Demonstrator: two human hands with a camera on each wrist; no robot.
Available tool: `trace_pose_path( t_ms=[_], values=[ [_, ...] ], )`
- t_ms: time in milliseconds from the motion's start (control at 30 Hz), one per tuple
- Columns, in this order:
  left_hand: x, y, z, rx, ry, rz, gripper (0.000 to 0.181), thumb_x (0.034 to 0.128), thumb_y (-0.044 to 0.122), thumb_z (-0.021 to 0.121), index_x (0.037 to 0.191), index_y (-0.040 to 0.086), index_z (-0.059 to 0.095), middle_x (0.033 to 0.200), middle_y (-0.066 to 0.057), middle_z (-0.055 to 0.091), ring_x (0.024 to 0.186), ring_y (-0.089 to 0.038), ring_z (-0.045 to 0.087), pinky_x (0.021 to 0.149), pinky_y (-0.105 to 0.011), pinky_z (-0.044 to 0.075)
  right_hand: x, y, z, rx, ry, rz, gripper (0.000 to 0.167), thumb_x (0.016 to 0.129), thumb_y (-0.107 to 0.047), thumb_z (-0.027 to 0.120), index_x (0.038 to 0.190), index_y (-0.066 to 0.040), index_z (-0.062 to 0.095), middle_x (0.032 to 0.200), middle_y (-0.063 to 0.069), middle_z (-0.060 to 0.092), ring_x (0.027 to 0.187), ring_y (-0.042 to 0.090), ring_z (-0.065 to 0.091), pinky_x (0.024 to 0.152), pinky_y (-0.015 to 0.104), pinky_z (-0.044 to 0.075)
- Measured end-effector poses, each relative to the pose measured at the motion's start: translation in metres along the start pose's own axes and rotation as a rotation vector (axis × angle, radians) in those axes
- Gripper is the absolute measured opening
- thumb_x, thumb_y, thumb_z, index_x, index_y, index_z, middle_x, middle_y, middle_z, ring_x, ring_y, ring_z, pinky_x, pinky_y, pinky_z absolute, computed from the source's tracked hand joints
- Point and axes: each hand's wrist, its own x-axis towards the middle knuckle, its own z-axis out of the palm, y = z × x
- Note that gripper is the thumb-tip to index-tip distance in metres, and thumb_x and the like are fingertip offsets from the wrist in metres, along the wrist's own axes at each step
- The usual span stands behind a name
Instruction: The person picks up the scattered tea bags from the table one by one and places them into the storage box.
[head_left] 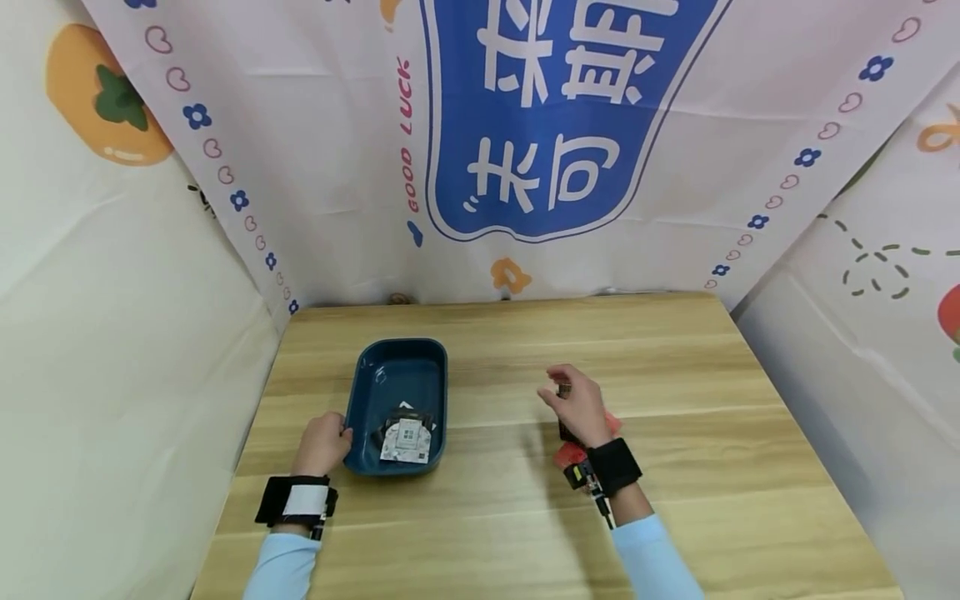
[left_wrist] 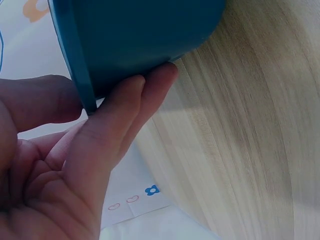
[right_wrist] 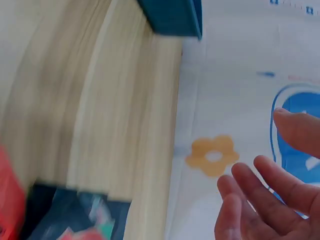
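A dark blue rectangular tray [head_left: 397, 367] stands at the left of the wooden table. My left hand [head_left: 322, 446] pinches its near left rim; in the left wrist view the thumb presses one side while fingers [left_wrist: 120, 102] lie against the outer wall. Inside the tray's near end lies a small packet [head_left: 407, 440] with a white and grey label, over something dark. My right hand [head_left: 581, 408] hovers, fingers spread and holding nothing, above a dark packet [right_wrist: 75, 215] and a red packet [right_wrist: 9, 200]. That hand partly hides both packets in the head view.
The wooden table [head_left: 502, 500] reaches back to a printed cloth [head_left: 337, 167] hanging behind it. White cloth walls [head_left: 112, 350] border the left and right sides. A black band with a small camera [head_left: 579, 475] sits on the right wrist.
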Motion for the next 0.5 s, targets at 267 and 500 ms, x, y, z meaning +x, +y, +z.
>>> trace_pose_path(
  t_ms=[267,500],
  values=[
    [-0.002,-0.001,0.0,0.002,-0.002,-0.017,0.019,0.0956,0.005,0.055,0.079,-0.004,0.061,0.062,-0.008,0.052,0.056,-0.019,0.05,0.052,-0.03,0.039,-0.015,0.038,-0.028,-0.1,0.014,0.148,0.054,0.089,-0.016,0.073,0.135,0.004,0.053,0.136,0.029,0.054,0.12,0.048,0.053,0.102,0.058,0.042],
    [0.0,-0.001,0.0,0.008,-0.003,0.003,0.021,0.095,0.004,0.056,0.074,-0.001,0.058,0.061,-0.006,0.05,0.055,-0.019,0.049,0.051,-0.03,0.038,-0.035,0.073,-0.037,-0.201,-0.016,0.312,0.068,0.089,-0.018,0.073,0.141,0.011,0.042,0.142,0.038,0.04,0.13,0.053,0.041,0.106,0.061,0.037]
  ],
)
